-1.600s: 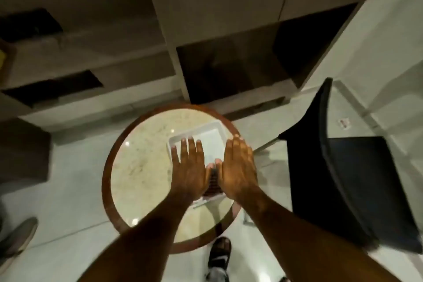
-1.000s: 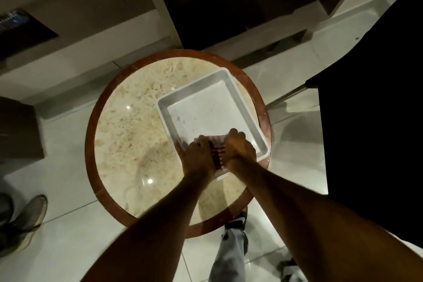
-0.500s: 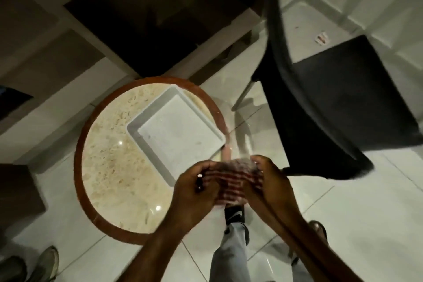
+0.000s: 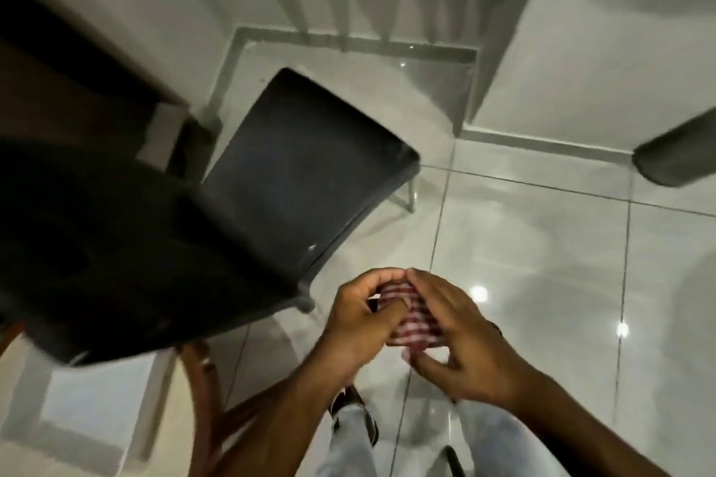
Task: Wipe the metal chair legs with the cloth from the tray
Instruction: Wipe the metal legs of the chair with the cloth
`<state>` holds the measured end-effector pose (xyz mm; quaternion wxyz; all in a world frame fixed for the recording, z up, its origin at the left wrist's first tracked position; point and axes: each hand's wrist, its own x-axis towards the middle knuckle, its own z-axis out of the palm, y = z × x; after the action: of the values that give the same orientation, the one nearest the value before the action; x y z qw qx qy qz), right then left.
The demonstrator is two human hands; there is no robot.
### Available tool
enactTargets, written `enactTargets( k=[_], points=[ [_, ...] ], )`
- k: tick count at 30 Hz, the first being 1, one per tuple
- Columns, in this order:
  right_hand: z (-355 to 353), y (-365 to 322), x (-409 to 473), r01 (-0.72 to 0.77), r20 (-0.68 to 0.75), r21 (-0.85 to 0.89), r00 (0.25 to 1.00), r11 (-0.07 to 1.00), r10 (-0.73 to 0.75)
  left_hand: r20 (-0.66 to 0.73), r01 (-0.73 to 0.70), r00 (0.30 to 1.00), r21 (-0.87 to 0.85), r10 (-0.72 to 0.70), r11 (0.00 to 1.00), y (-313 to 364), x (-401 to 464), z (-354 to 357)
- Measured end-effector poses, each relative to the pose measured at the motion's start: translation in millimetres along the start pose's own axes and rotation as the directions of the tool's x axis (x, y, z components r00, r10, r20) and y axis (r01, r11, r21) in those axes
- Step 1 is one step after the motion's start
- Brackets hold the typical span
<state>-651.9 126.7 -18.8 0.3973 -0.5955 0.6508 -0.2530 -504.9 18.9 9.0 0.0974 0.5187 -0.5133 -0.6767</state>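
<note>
Above the glossy pale tiled floor point(image 4: 534, 244), we stand just beside the black moulded plastic chair point(image 4: 294, 174), and we judge the step in hand is readying the cloth before bending to the slim metal chair legs point(image 4: 407, 197): best to bunch it into a firm pad we can wrap round each leg and draw along its length. Our left hand point(image 4: 360, 325) and right hand point(image 4: 461, 337) are both curled narrow around the small red-and-white checked cloth point(image 4: 414, 325), fingers pinching it between them, clear of the chair.
</note>
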Motion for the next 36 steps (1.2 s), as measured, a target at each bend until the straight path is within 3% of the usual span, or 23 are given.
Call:
enactTargets(
  k=[6, 9, 11, 12, 13, 14, 16, 17, 18, 21, 24, 25, 30, 33, 36],
  points=[
    [-50, 98, 43, -0.026, -0.206, 0.005, 0.978, 1.0, 0.026, 0.075, 0.096, 0.992, 0.098, -0.103, 0.991, 44, 117, 71],
    [-50, 146, 70, -0.189, -0.25, 0.174, 0.941, 0.966, 0.229, 0.062, 0.105, 0.991, 0.216, -0.121, 0.971, 51, 175, 95],
    [-42, 182, 91, -0.311, -0.25, 0.301, 0.887, 0.902, 0.389, 0.076, -0.031, 0.997, 0.459, -0.004, 0.888, 49, 216, 100],
    [-36, 199, 103, -0.373, -0.231, 0.363, 0.852, 0.854, 0.47, 0.144, -0.178, 0.983, 0.649, 0.109, 0.739, 48, 239, 95],
    [-30, 214, 114, -0.424, -0.201, 0.441, 0.812, 0.791, 0.547, 0.271, -0.34, 0.939, 0.806, 0.21, 0.484, 48, 261, 86],
    [-22, 230, 126, -0.452, -0.168, 0.551, 0.763, 0.701, 0.624, 0.44, -0.485, 0.864, 0.856, 0.243, 0.176, 49, 285, 76],
    [-5, 262, 148, -0.434, -0.09, 0.762, 0.665, 0.481, 0.742, 0.732, -0.679, 0.68, 0.652, 0.044, -0.338, 52, 336, 58],
    [5, 276, 159, -0.404, -0.048, 0.835, 0.626, 0.375, 0.779, 0.787, -0.735, 0.604, 0.486, -0.129, -0.472, 54, 359, 52],
    [12, 288, 169, -0.373, -0.009, 0.883, 0.594, 0.286, 0.804, 0.789, -0.776, 0.541, 0.335, -0.291, -0.534, 55, 378, 47],
    [40, 320, 197, -0.267, 0.054, 0.957, 0.548, 0.113, 0.835, 0.719, -0.88, 0.333, 0.004, -0.611, -0.475, 44, 426, 48],
    [64, 336, 222, -0.248, 0.022, 0.959, 0.542, 0.135, 0.84, 0.746, -0.954, 0.159, -0.053, -0.647, -0.295, 36, 447, 46],
    [69, 339, 230, -0.25, 0.017, 0.958, 0.545, 0.143, 0.838, 0.77, -0.965, 0.131, -0.045, -0.625, -0.258, 35, 452, 44],
    [81, 329, 271, -0.354, -0.065, 0.886, 0.544, 0.299, 0.837, 0.797, -0.978, 0.115, -0.013, -0.592, -0.208, 31, 458, 42],
    [84, 300, 293, -0.322, -0.238, 0.825, 0.548, 0.465, 0.802, 0.794, -0.979, 0.145, 0.029, -0.59, -0.201, 33, 459, 44],
    [95, 270, 308, -0.304, -0.357, 0.72, 0.609, 0.623, 0.709, 0.799, -0.972, 0.183, 0.061, -0.572, -0.226, 34, 456, 44]
  ],
)
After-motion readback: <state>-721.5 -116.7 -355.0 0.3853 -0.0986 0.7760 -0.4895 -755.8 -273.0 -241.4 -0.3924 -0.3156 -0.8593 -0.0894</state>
